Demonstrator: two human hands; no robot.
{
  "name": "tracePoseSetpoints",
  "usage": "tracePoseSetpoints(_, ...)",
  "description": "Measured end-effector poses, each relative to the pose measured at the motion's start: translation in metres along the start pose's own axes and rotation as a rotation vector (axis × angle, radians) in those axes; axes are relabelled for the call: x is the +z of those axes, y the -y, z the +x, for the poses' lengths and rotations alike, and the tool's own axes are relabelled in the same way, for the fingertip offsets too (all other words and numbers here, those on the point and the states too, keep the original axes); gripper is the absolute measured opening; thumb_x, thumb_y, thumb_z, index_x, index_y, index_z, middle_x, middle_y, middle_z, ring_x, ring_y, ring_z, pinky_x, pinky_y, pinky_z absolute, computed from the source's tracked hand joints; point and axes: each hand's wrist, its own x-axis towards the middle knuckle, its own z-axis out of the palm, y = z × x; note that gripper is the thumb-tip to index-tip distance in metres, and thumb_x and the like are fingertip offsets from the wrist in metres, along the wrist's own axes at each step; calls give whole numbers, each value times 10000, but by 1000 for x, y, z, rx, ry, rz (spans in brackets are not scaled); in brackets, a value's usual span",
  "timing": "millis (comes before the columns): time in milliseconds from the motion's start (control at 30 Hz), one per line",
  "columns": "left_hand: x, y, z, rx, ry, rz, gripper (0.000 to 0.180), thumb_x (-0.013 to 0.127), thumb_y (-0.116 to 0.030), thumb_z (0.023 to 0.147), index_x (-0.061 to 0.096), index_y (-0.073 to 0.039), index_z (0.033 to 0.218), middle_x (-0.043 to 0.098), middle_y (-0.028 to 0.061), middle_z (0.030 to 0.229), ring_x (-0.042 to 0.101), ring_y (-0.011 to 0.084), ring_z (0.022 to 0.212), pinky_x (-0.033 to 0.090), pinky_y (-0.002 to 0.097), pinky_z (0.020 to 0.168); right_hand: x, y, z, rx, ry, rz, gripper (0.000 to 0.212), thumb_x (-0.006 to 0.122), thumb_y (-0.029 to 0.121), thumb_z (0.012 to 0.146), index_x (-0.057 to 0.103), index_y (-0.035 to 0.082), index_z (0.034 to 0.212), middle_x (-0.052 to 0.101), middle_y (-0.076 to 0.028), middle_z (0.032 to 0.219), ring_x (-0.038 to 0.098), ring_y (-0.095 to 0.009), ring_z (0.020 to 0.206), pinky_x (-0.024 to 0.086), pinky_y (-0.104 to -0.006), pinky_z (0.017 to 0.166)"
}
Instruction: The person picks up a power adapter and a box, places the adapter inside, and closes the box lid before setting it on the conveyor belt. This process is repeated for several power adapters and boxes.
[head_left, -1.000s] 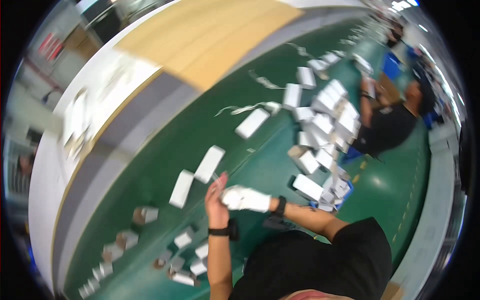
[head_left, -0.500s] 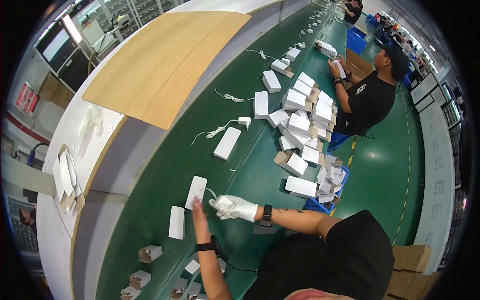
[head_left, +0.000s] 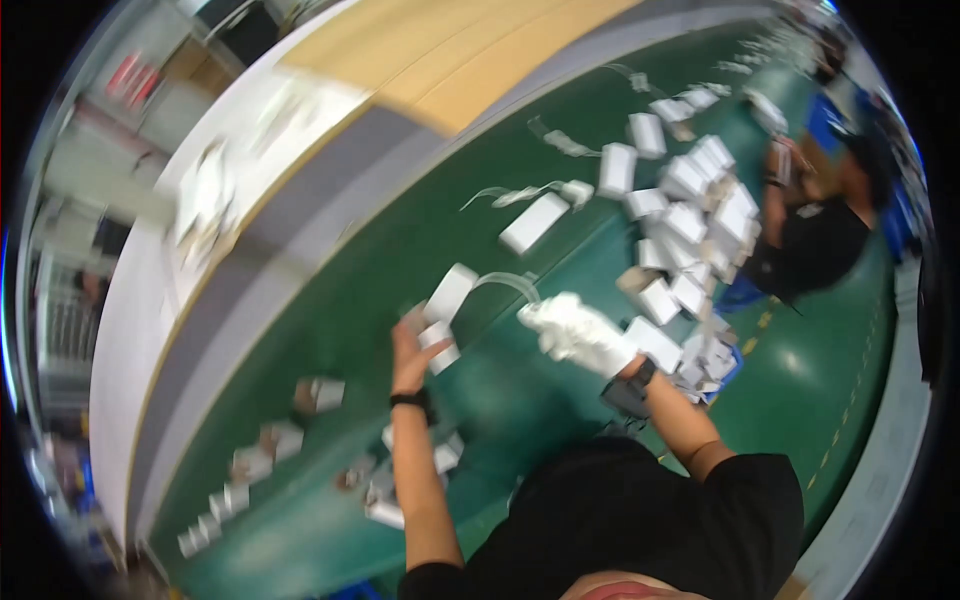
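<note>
My left hand (head_left: 408,355), bare with a dark wristband, is closed around a small white box (head_left: 440,347) with a brown flap beside the fingers. Just beyond it another white box (head_left: 452,293) lies on the green work surface (head_left: 490,375). My right hand (head_left: 578,332) wears a white glove, its fingers pinched on a white cable (head_left: 508,279). That cable arcs from beside the farther box toward the glove; its ends are not clear. Motion blurs both hands.
A pile of white boxes (head_left: 690,225) lies to the right, above a blue bin (head_left: 735,372) of white cartons. Chargers with cables (head_left: 575,192) and boxes line the belt. Open boxes (head_left: 280,440) stand at lower left. A co-worker (head_left: 825,235) sits at far right.
The view has swung, shifting the scene. My left hand, flat before, has closed on a white box. My right hand has drawn away from the left with the cable, which shows longer.
</note>
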Motion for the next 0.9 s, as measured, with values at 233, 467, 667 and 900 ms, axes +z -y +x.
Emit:
tracePoseSetpoints(233,33,-95,-52,-88,350,-33,879,874,-173,531,448,-50,1290,521,76,1237,492,203,1148,384,348,994,-5,1,18,91,196,-393,581,712,360,773,536,1,1194,612,-83,1009,584,-150,847,486,-263,693)
tracePoseSetpoints(467,58,-90,-66,23,442,122,876,887,-199,516,474,-40,1271,553,98,1177,514,213,1122,401,338,975,14,-2,25,-23,281,-1522,503,706,379,747,597,5,1064,614,-82,858,601,-181,764,502,-322,695)
tracePoseSetpoints(667,80,-81,-73,96,317,259,866,873,-172,535,458,-40,1283,545,100,1202,517,214,1130,400,350,977,38,-1,22,-26,268,-2273,388,683,278,763,608,7,1031,651,-85,809,633,-188,689,525,-343,652)
tracePoseSetpoints(900,32,-46,-77,-44,69,33,832,839,-110,575,426,-81,1297,516,61,1226,502,204,1139,402,350,977,41,63,-8,350,245,-918,313,624,231,792,621,-3,1000,657,-71,834,618,-134,663,493,-242,525)
